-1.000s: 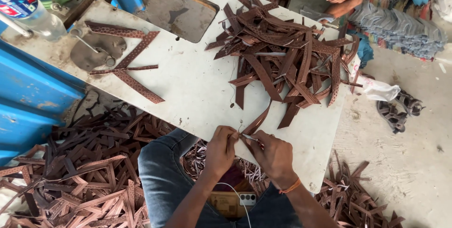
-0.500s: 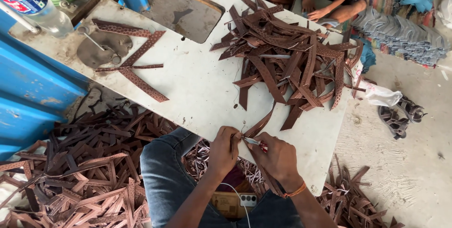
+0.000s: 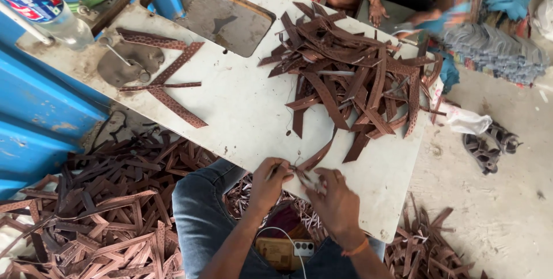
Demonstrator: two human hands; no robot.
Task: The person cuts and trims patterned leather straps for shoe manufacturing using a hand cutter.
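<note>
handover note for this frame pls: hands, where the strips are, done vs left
Left hand and right hand: both pinch one brown strip at the near edge of the white table.
Supply: big strip pile on the table's far right.
Set apart: a few strips at the table's left.
Floor heap beside the left knee; whether those are finished, I cannot tell.
Left: seemingly the table pile.
</note>
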